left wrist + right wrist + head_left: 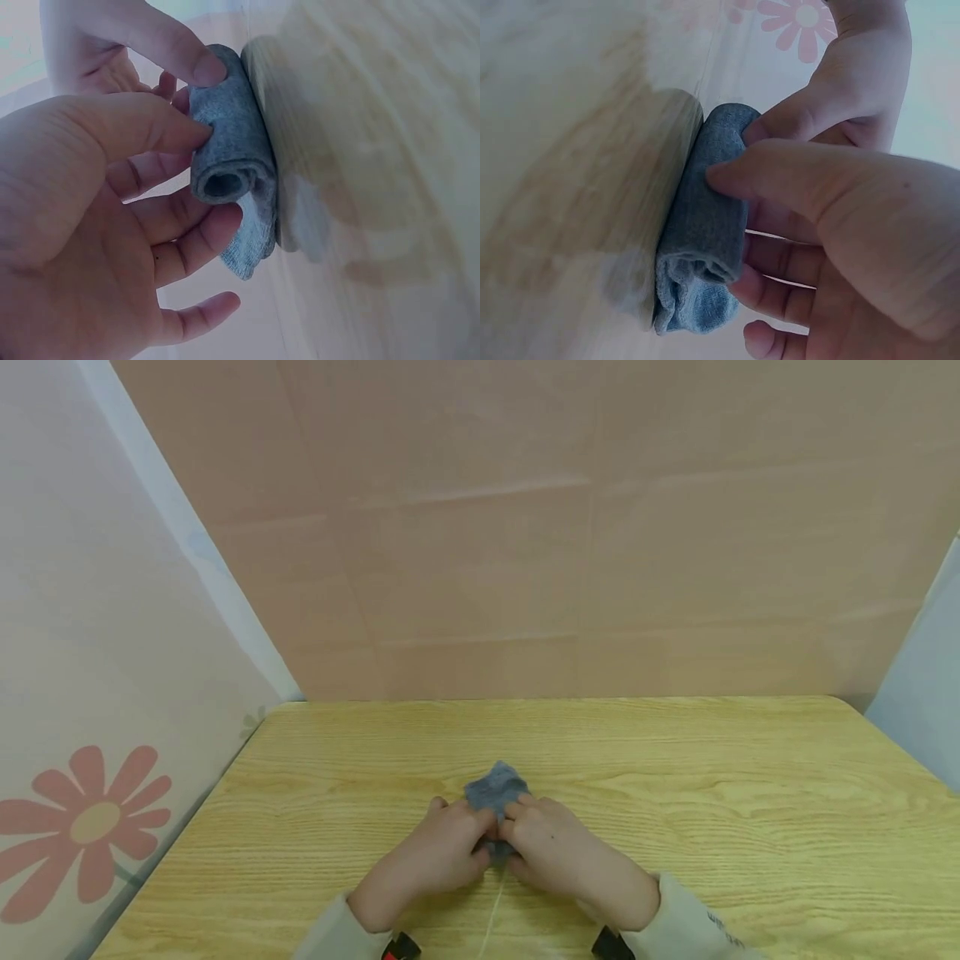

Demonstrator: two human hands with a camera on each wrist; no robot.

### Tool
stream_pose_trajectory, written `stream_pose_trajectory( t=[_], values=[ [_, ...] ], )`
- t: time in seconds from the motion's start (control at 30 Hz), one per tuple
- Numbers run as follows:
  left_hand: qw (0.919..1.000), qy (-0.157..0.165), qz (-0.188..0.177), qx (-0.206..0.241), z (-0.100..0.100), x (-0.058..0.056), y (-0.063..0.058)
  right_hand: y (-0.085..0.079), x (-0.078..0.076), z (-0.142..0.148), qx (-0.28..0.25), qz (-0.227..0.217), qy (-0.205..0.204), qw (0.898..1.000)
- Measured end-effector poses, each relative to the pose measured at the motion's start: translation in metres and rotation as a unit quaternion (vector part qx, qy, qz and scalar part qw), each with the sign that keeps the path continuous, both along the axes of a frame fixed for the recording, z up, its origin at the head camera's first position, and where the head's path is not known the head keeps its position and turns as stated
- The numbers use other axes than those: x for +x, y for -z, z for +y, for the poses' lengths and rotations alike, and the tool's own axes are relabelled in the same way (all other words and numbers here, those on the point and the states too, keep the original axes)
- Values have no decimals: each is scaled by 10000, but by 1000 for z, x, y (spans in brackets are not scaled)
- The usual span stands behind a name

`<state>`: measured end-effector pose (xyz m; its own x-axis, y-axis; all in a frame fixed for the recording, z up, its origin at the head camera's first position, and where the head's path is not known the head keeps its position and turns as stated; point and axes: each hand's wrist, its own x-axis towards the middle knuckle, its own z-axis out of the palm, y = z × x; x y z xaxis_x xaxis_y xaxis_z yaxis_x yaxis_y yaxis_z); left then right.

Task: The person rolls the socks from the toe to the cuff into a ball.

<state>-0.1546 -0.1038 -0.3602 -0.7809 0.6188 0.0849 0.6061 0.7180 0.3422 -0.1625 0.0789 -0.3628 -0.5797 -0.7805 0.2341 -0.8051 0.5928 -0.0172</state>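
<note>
A small grey-blue knit cloth (pixel 497 787), sock-like in size, lies on the wooden table, its near part rolled into a tube. Both hands pinch this roll from the near side, close beside each other. My left hand (pixel 450 843) has its thumb on top of the cloth roll (pixel 232 127) at one end, fingers curled beneath. Opposite, my right hand (pixel 551 843) holds the other end of the roll (pixel 709 217) likewise, thumb pressed on it. A loose, unrolled part of the cloth extends beyond the hands toward the far side. In both wrist views the roll's layered end shows.
The wood-grain table (pixel 712 793) spreads around the hands. A tan sheet (pixel 465 552) hangs behind it. A pale wall covering with a pink flower (pixel 93 822) stands at left. A pale line runs across the table toward the near edge.
</note>
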Motion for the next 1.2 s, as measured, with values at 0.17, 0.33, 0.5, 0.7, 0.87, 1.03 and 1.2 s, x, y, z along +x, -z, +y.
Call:
stream_pose_trajectory(
  t=[0.17, 0.33, 0.5, 0.7, 0.87, 1.03, 1.2],
  values=[
    [9998, -29, 108, -139, 1, 1, 0, 1, 1, -1, -26, 43, 17, 10000],
    [9990, -41, 195, -394, 1, 3, 2, 1, 1, -1, -5, 141, 12, 9999],
    [10000, 7, 57, -75, -1, 2, 2, -1, 2, -2, -27, 93, -26, 9999],
    [9994, -10, -316, 149, -4, -4, 2, -2, 3, -2, -223, 298, -148, 9992],
    [9977, -79, -653, 148, -5, -6, 3, -2, 2, -1, -202, 248, -148, 9994],
    [9953, -57, -945, 211, -5, -7, 3, -2, 0, 0, -119, 55, -116, 9998],
    [9927, -101, -1170, 284, -5, -6, 2, -3, -1, 1, -92, -71, -110, 9999]
  ],
)
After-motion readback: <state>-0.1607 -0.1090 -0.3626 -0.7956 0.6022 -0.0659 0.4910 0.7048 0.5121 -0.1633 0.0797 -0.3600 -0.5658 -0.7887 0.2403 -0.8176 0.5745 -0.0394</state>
